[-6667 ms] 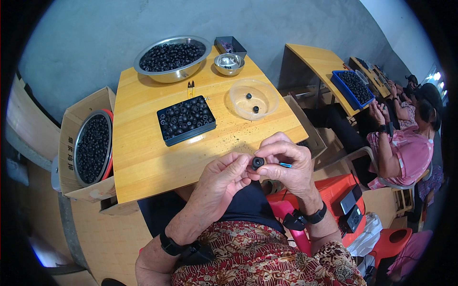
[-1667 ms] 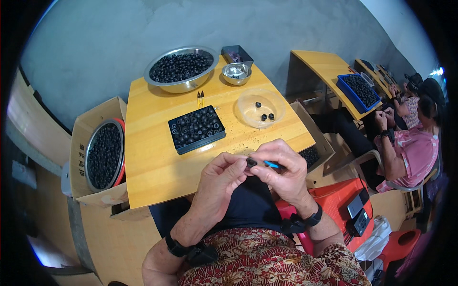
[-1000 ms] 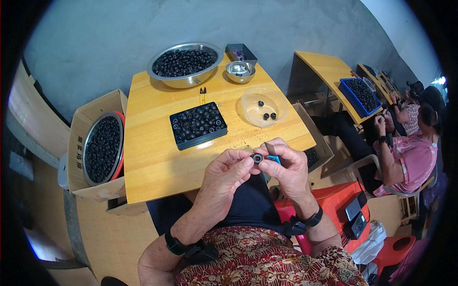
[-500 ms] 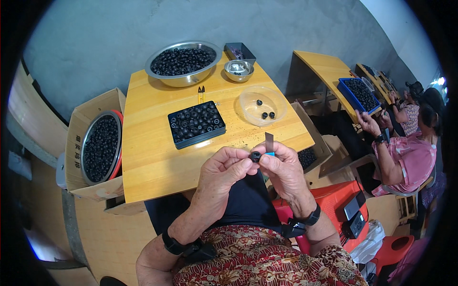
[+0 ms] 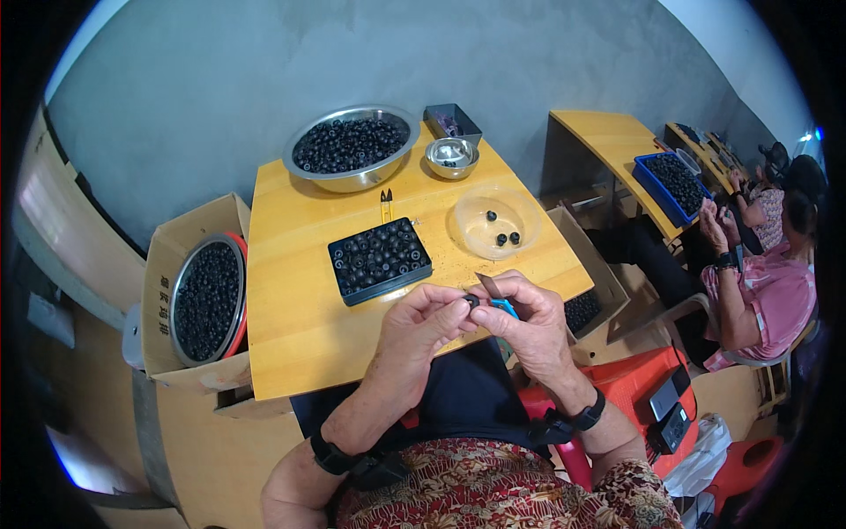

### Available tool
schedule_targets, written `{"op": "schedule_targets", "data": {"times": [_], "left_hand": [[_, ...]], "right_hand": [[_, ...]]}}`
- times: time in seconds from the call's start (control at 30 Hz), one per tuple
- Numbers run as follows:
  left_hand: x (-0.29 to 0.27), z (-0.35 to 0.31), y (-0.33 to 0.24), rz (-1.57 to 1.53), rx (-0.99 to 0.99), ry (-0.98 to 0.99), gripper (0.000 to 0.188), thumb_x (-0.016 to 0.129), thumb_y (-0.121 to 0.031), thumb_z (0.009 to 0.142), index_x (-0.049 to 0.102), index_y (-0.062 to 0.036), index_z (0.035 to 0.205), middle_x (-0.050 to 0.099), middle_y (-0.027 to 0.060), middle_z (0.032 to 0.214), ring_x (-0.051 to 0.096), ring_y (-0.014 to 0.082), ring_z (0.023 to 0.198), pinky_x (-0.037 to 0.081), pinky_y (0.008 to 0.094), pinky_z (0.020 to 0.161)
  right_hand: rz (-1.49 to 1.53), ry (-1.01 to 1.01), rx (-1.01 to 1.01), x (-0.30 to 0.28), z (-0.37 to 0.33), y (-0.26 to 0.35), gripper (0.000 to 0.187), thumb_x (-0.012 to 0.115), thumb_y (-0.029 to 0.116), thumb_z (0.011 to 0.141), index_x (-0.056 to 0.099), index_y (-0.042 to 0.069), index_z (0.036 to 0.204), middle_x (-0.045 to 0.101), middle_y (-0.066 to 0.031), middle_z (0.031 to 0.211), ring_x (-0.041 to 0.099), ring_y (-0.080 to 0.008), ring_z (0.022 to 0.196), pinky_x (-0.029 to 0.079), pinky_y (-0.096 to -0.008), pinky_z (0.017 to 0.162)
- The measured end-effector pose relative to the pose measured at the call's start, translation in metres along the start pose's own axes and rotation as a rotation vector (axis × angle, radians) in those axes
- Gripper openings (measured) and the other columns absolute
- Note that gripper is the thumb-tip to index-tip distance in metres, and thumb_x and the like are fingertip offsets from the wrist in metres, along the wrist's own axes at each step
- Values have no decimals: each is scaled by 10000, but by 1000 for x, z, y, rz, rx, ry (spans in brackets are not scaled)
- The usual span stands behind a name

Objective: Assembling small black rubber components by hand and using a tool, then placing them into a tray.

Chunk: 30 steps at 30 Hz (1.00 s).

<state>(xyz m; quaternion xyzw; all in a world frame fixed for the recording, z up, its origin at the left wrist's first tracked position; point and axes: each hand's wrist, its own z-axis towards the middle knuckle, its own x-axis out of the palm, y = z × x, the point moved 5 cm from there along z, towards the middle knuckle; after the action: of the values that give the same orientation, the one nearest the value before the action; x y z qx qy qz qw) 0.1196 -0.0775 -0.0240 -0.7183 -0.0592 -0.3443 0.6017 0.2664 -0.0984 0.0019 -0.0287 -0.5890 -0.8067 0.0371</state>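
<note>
Between the fingertips of my left hand point(image 5: 421, 328) is pinched a small round black rubber-like part point(image 5: 471, 301) with a hole in it. My right hand point(image 5: 526, 319) is closed round a utility knife with a blue handle point(image 5: 504, 307), its flat blade point(image 5: 487, 284) pointing up and to the left, close to the part. Both hands meet over the table's front edge. Just beyond them stand a black tray point(image 5: 381, 261) full of such parts and a clear plastic bowl point(image 5: 499, 221) with a few in it.
A large steel bowl point(image 5: 352, 182) of black parts, a small steel bowl point(image 5: 452, 160) and a dark box point(image 5: 469, 130) stand at the back. Yellow-handled cutters point(image 5: 386, 206) lie behind the tray. Left is a carton point(image 5: 159, 264) holding another basin. Co-workers point(image 5: 749, 291) sit at right.
The knife blade has tilted from upright toward the left, nearer the part. My view has shifted slightly, and the co-worker's hand has lifted from beside the blue tray.
</note>
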Motion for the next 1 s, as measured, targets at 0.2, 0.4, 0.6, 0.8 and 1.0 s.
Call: {"op": "schedule_targets", "data": {"times": [0.2,0.4,0.6,0.8,1.0], "left_hand": [[-3,22,-22,123,2,24,167,666,-153,904,614,-36,1011,669,56,941,629,109,843,491,244,789],[-7,45,-30,120,-33,44,131,614,-157,933,583,-74,1028,664,56,996,621,112,869,480,232,800],[-30,53,-52,157,13,-77,175,584,-188,953,579,-65,1077,660,67,1004,622,133,883,468,244,819],[-78,43,-62,249,65,-193,97,586,-131,942,618,-60,1000,675,55,960,624,134,886,473,255,817],[-106,43,-80,409,185,-244,105,611,-92,910,619,-25,991,672,69,933,619,142,883,476,283,849]], "right_hand": [[-250,85,-76,-3,29,14,218,716,57,812,677,-7,1017,610,-50,897,572,-106,834,454,-254,757],[-386,121,-86,-1,62,23,193,719,86,788,661,-10,946,581,-30,839,550,-102,779,439,-253,688],[-617,-16,-210,-31,142,33,166,696,124,788,659,-2,890,630,-51,787,559,-98,729,447,-269,642],[-829,-68,-99,-55,226,-13,221,670,166,749,667,-6,887,666,-137,770,621,-223,709,482,-347,680],[-962,-51,-36,-63,280,-62,225,682,173,749,689,36,928,686,-169,838,666,-302,804,506,-390,730]]}}
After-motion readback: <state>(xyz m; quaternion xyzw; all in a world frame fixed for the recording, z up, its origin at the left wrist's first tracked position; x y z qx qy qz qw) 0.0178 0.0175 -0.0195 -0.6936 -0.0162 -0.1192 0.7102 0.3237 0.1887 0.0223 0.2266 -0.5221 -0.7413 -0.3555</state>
